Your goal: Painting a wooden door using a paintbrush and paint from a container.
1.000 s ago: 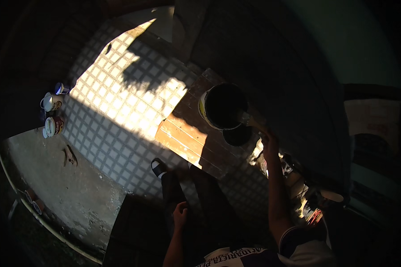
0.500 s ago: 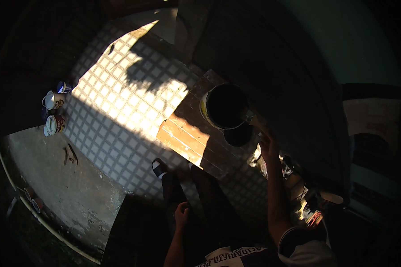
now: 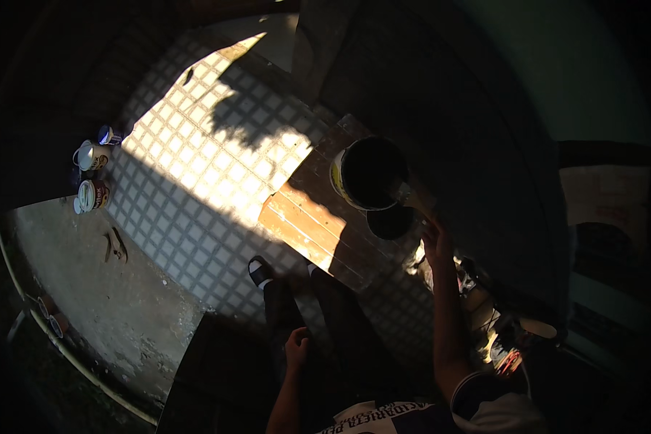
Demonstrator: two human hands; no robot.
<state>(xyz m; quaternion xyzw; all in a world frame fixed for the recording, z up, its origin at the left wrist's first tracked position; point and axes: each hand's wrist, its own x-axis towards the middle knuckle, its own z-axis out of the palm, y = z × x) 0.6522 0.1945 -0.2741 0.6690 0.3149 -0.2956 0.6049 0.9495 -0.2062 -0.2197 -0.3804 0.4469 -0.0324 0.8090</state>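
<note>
Left hand [image 3: 296,348] loose, bucket [image 3: 337,176] mid-view, likely brush [image 3: 403,193] held.
My left fingers curl slightly, apparently empty; the bucket seems set on brown boards [image 3: 302,223]; my right hand [image 3: 437,244] pinches the handle. I judge this dipping or wiping, calling next for a steady wrist.

A brown planked surface [image 3: 302,220] bears a bucket [image 3: 339,179].

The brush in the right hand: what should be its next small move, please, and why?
Perhaps lift the brush slightly and look at its bristles. The right hand holds its handle, and its metal band shows near the rim of the bucket, but the dark inside hides whether the bristles carry anything.
</note>
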